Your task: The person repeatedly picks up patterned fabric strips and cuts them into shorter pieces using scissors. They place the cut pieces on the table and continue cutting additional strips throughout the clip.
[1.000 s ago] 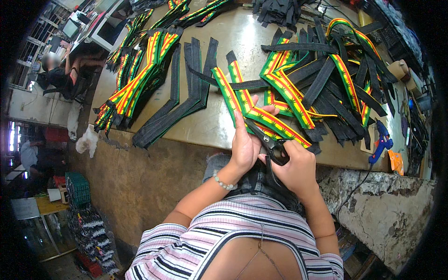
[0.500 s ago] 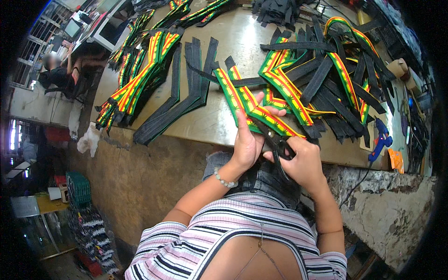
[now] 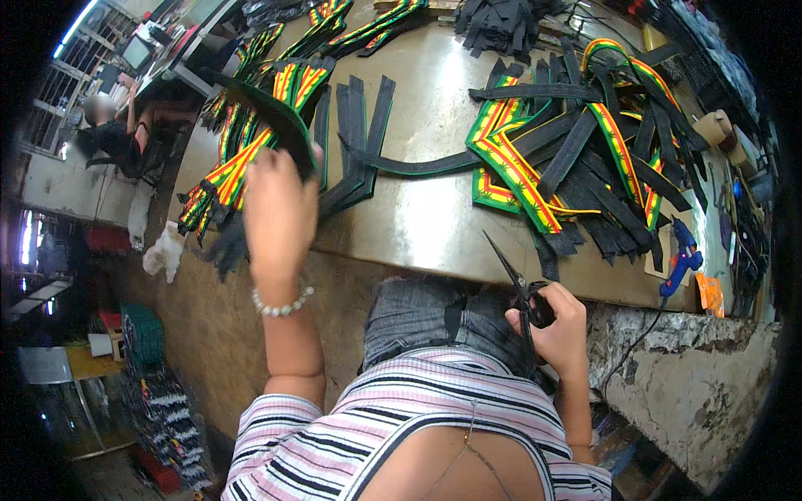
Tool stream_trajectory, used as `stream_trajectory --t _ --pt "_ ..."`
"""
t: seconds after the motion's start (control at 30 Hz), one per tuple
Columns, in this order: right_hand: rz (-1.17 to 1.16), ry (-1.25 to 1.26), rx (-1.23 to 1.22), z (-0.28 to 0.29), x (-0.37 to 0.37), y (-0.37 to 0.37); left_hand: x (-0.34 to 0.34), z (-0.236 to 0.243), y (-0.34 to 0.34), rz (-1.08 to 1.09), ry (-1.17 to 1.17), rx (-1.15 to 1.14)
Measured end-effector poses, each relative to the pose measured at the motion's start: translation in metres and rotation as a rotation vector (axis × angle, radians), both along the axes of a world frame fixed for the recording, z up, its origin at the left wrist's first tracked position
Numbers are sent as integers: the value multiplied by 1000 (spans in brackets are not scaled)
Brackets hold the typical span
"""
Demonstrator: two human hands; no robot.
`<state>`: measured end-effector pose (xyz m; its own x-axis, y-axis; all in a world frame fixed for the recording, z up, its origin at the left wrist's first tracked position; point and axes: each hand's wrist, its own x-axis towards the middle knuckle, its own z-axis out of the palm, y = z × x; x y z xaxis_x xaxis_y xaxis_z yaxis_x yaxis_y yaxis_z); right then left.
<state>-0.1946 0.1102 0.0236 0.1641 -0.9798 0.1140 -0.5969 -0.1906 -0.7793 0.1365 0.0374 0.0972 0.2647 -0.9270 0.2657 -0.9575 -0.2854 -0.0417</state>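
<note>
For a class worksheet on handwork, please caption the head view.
Left hand holding a dark strip near patterned strips, right hand holding black scissors, at a shiny table.

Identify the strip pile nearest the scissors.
The tangled pile at right, black and patterned; its lower ends lie near the scissors, other piles farther left or back.

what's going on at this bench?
A person is handling strips at a metal table. Their left hand, blurred, seems to hold a dark strip over a pile of patterned strips on the left. Their right hand grips black scissors near the table's front edge, the tips clear of any strip. A tangled heap of black and patterned strips lies on the right.
</note>
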Motion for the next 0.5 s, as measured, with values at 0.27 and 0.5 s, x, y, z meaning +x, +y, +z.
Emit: stream_trajectory --t 0.27,0.5 --pt "-74 -44 -51 -6 -5 -1 -3 -82 -12 -205 -60 -217" --pt "-55 -227 97 2 -10 4 -121 -94 -81 -229 1772 326"
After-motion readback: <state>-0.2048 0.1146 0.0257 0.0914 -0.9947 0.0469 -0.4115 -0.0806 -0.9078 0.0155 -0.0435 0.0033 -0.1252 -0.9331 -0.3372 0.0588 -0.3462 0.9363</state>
